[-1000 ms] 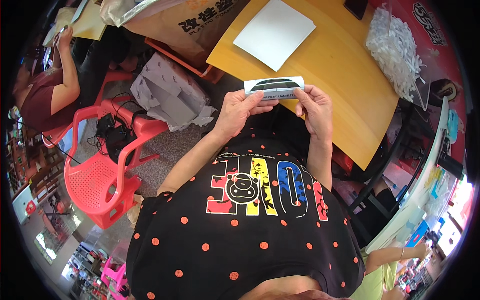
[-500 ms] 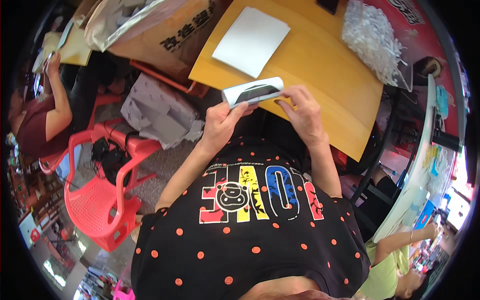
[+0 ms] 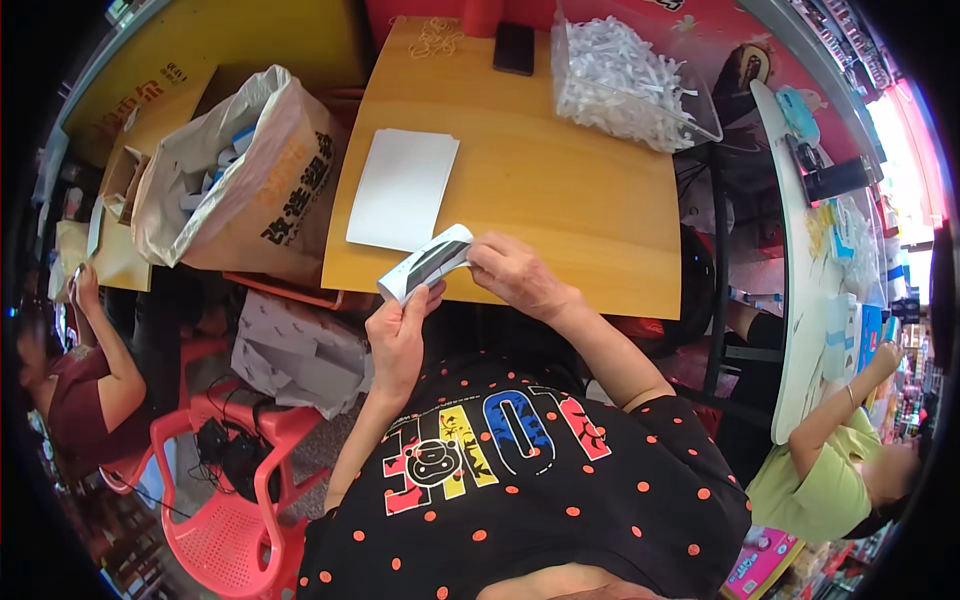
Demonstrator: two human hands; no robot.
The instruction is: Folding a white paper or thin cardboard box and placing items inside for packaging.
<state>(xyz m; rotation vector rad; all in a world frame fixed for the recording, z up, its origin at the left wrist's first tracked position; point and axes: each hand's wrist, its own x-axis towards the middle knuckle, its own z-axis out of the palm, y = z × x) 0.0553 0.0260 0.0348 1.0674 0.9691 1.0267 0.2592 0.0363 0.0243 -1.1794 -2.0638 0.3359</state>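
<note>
A white sheet of paper with a dark printed patch (image 3: 432, 265), curled over into a flattened roll, is held at the near edge of the table. My left hand (image 3: 400, 335) grips its lower left end, thumb on the near side. At its right end the fingers of my right hand (image 3: 515, 272) are pinched together on the sheet's edge. Just beyond the roll, a stack of white sheets (image 3: 405, 185) lies flat on the yellow wooden table (image 3: 540, 210). The inside of the roll is mostly hidden.
A clear bin of white paper strips (image 3: 635, 90) stands at the table's far right, beside a dark phone (image 3: 514, 50) and rubber bands (image 3: 436, 38). On the left are a large open sack (image 3: 290, 190) and a red plastic chair (image 3: 220, 530). Two people sit nearby.
The view has swung, bringing the far table edge, phone and rubber bands into sight. Both hands still hold the curled sheet, now tilted more steeply upward to the right.
</note>
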